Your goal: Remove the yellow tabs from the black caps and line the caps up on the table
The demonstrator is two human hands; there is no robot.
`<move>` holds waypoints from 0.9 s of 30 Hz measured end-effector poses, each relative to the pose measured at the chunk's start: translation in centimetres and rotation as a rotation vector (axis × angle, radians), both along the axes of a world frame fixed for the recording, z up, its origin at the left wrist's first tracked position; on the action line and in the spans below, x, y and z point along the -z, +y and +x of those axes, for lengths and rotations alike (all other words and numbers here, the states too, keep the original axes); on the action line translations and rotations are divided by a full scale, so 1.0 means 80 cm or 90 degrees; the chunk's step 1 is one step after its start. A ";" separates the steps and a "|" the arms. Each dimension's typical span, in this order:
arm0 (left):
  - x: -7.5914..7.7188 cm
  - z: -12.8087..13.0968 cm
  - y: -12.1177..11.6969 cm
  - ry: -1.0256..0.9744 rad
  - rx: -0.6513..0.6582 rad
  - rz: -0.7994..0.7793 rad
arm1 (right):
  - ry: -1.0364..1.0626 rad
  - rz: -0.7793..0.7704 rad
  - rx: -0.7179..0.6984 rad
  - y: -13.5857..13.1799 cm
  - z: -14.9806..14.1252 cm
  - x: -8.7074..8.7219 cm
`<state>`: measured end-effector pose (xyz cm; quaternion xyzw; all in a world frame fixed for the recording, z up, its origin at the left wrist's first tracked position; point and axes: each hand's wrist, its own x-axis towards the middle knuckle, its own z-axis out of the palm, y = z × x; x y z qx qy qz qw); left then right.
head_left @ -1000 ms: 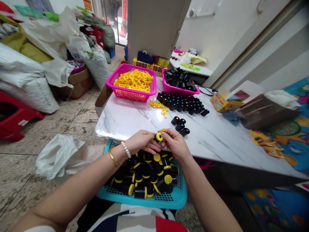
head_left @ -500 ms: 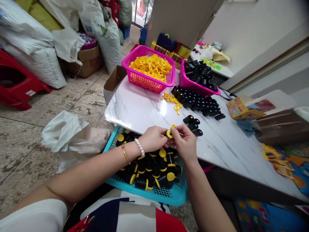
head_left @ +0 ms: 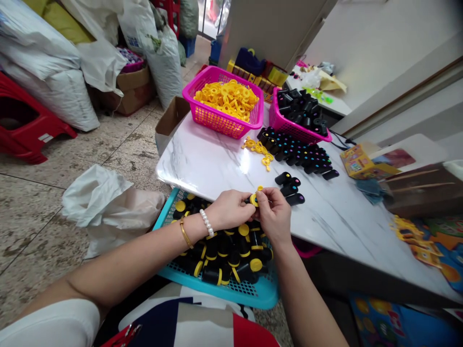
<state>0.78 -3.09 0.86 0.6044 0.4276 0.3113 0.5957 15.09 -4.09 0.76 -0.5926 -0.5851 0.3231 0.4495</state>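
Observation:
My left hand (head_left: pixel 233 209), with a pearl bracelet and a gold bangle at its wrist, is closed around a small black bottle (head_left: pixel 248 200), mostly hidden by the fingers. On the bottle's end sits a yellow ring-shaped flip cap (head_left: pixel 254 200), its small round lid standing up. The fingers of my right hand (head_left: pixel 277 212) pinch this cap from the right side. Both hands are over the table's near edge, above a blue basket (head_left: pixel 269 299) of black bottles with yellow caps (head_left: pixel 255 264). Several black bottles (head_left: pixel 289 185) stand and lie just beyond my right hand.
Loose yellow caps (head_left: pixel 258 148) lie on the white table (head_left: pixel 202 154). Behind stand a pink basket (head_left: pixel 220 126) of yellow caps and another pink basket (head_left: pixel 300 132) of black bottles. Rows of black bottles (head_left: pixel 304 154) stand before it. A white sack (head_left: pixel 104 202) is on the floor at left.
My right hand has shifted very slightly left, its fingers still on the yellow cap. Otherwise both hands keep nearly the same place and hold.

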 end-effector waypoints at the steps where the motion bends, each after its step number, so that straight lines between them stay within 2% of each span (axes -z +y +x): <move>1: -0.003 -0.002 -0.002 0.024 -0.002 0.027 | -0.008 0.012 0.002 0.000 -0.001 0.000; 7: -0.010 -0.004 -0.005 0.072 -0.025 0.085 | -0.046 0.043 -0.011 0.004 -0.001 -0.001; 12: 0.004 0.010 -0.002 0.022 -0.032 0.027 | -0.038 0.010 -0.014 0.000 0.002 0.001; 17: 0.015 0.018 -0.001 -0.024 -0.051 -0.022 | -0.051 0.037 0.004 -0.003 0.003 0.004; 19: 0.016 0.017 0.000 -0.039 -0.035 -0.058 | -0.026 0.003 -0.020 -0.001 0.007 0.002; 24: 0.014 0.015 0.005 -0.074 -0.016 -0.130 | 0.087 -0.182 -0.172 0.006 0.023 -0.018; 27: 0.011 0.014 0.004 -0.085 -0.010 -0.154 | 0.092 -0.231 -0.194 0.007 0.026 -0.025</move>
